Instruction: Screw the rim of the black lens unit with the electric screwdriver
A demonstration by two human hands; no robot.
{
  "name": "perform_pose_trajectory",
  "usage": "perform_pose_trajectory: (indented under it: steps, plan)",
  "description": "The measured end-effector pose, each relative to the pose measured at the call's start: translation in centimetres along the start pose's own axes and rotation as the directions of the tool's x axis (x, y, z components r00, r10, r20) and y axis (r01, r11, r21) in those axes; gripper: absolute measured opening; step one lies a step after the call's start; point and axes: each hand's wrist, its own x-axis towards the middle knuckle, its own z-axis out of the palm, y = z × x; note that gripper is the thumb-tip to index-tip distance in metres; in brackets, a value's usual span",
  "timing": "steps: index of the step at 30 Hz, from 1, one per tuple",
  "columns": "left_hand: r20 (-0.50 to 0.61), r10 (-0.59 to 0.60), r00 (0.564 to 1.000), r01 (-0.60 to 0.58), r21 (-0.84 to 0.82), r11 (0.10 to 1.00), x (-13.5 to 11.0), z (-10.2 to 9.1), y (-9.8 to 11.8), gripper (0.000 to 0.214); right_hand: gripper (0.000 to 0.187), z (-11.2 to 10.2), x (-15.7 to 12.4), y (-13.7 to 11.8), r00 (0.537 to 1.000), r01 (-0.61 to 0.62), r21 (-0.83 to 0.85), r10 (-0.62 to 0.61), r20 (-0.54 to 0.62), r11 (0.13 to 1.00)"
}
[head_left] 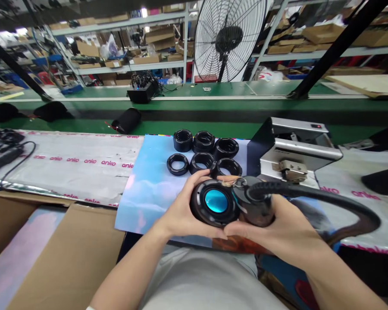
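Note:
My left hand (177, 211) is wrapped around a round black speaker (198, 211) with a shiny blue centre that faces up. My right hand (287, 224) grips a black electric screwdriver (255, 206) from the side, its thick cord curving off to the right. The screwdriver's upper end, with a metal hanging ring, faces me; its tip is hidden below. Speaker and screwdriver are side by side, and my thumbs meet in front of them. Just beyond my hands, several black plastic rings (177, 164) stand in two rows on a blue printed sheet (139, 202).
A silver screw feeder (304, 146) stands to the right. Behind the table runs a green conveyor (168, 122) with black speaker bodies (127, 120) on it. An open cardboard box (71, 254) is at the lower left. A large fan (229, 41) stands beyond.

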Motion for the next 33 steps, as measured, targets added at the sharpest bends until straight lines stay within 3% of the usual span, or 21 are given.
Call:
perform_pose_trajectory:
  steps: [4, 7, 9, 11, 14, 16, 19, 21, 23, 26, 27, 28, 31, 33]
  plan:
    - [-0.007, -0.006, 1.0, 0.007, 0.044, 0.999, -0.4, -0.4, -0.3, 0.132, 0.061, 1.0, -1.4, 2.3, 0.999, -0.036, 0.067, 0.034, 0.036, 0.997]
    - [0.002, 0.001, 1.0, -0.001, 0.054, 0.999, -0.4, -0.5, -0.1, 0.129, 0.071, 1.4, -2.5, 3.2, 0.992, -0.091, 0.208, 0.07, 0.107, 0.974]
    - [0.017, -0.011, 1.0, 0.01, 0.024, 1.0, -0.3, -0.4, 0.0, 0.128, 0.074, 1.1, -2.6, 2.9, 0.969, -0.245, 0.255, 0.227, 0.1, 0.935]
    - [0.03, -0.031, 0.999, 0.031, -0.007, 0.999, -0.2, -0.3, 0.1, 0.129, 0.069, 0.3, -2.2, 2.2, 0.946, -0.324, 0.243, 0.309, 0.099, 0.914]
    - [0.055, 0.003, 0.998, -0.001, -0.033, 0.999, -0.2, -0.3, 0.1, 0.131, 0.069, -0.8, -1.0, 1.7, 0.952, -0.257, 0.138, 0.225, 0.207, 0.957]
    - [0.062, 0.024, 0.998, -0.022, -0.036, 0.999, -0.2, -0.2, 0.0, 0.13, 0.064, -0.7, -0.8, 1.8, 0.935, -0.265, 0.052, 0.243, 0.258, 0.963]
    - [0.021, 0.024, 0.999, -0.024, -0.023, 0.999, -0.4, -0.2, -0.3, 0.126, 0.073, 0.8, -2.1, 2.0, 0.971, -0.202, 0.086, 0.188, 0.149, 0.975]
    - [0.007, 0.02, 1.0, -0.02, 0.015, 1.0, -0.5, -0.2, -0.4, 0.127, 0.06, 1.9, -3.4, 1.8, 0.989, -0.142, 0.132, 0.147, -0.022, 0.981]
    - [0.026, 0.02, 0.999, -0.022, 0.079, 0.997, -0.6, -0.4, -0.4, 0.127, 0.061, 2.1, -4.1, 1.5, 0.998, -0.033, 0.136, 0.039, -0.041, 0.99]
    - [0.055, 0.03, 0.998, -0.037, 0.122, 0.992, -0.3, -0.7, -0.3, 0.116, 0.062, 0.8, -3.0, 1.9, 0.974, -0.223, 0.132, 0.217, 0.062, 0.966]
    - [0.056, 0.022, 0.998, -0.029, 0.125, 0.992, -0.2, -0.8, -0.2, 0.113, 0.071, 0.1, -2.3, 2.3, 0.963, -0.232, 0.098, 0.215, 0.162, 0.968]
    - [0.062, 0.01, 0.998, -0.018, 0.122, 0.992, -0.1, -0.8, -0.1, 0.113, 0.075, -0.4, -1.6, 2.7, 0.964, -0.102, 0.019, 0.094, 0.247, 0.995]
    - [0.047, -0.002, 0.999, -0.004, 0.142, 0.99, 0.0, -0.5, -0.1, 0.116, 0.073, -1.1, -0.5, 3.4, 0.965, -0.012, -0.032, 0.02, 0.263, 0.999]
    - [0.01, 0.026, 1.0, -0.028, 0.131, 0.991, -0.1, -0.1, -0.3, 0.11, 0.067, -0.6, -0.8, 3.2, 0.98, -0.073, 0.016, 0.069, 0.186, 0.997]
